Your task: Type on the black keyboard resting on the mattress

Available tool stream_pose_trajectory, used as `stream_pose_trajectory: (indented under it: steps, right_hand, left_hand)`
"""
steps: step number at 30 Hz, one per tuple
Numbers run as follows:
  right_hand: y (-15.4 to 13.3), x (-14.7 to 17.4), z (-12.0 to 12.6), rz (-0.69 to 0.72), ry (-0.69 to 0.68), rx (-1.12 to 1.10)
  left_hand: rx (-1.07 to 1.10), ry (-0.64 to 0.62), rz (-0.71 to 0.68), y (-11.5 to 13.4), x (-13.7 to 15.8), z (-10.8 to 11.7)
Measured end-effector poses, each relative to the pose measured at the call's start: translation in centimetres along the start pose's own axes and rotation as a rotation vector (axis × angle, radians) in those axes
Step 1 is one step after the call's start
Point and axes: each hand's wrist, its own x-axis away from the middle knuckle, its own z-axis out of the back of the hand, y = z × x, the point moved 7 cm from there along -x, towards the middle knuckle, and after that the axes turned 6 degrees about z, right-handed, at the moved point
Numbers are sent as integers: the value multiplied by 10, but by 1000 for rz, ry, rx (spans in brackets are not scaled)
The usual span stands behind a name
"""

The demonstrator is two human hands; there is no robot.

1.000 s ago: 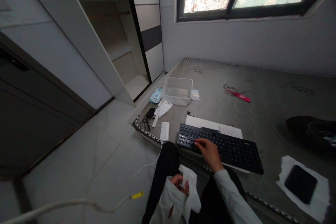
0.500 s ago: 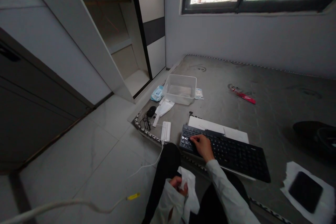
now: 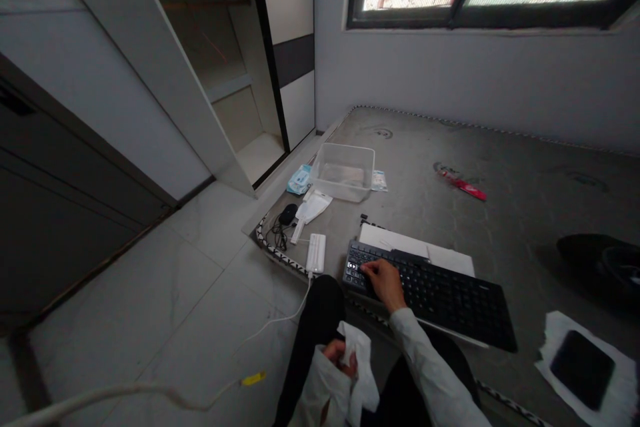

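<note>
a white cloth point(image 3: 361, 373) is clutched in the left hand point(image 3: 340, 355), fingers curled tight round it, low over the lap. the right hand point(image 3: 383, 280) is laid on the left end of the black keyboard point(image 3: 430, 293), fingers bent onto the keys and nothing gripped. the keyboard is set at the near edge of the grey mattress point(image 3: 500, 167) (partly over white paper point(image 3: 415, 245)). a clear plastic tub point(image 3: 343, 171) is seen further back.

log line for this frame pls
right hand: fingers on left end of black keyboard | left hand: gripping white cloth over lap | keyboard on mattress
</note>
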Motion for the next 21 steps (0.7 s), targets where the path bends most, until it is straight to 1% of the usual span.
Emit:
stream_pose_trajectory:
  steps: [9, 15, 21]
  right_hand:
    - [-1, -1, 4, 22, 28, 2]
    - [0, -3, 4, 29, 11, 11]
    - [0, 0, 2, 19, 18, 9]
  left_hand:
    - [-5, 8, 7, -10, -4, 4]
    - [-26, 11, 2, -16, -7, 3]
    - [-43, 49, 17, -18, -6, 3]
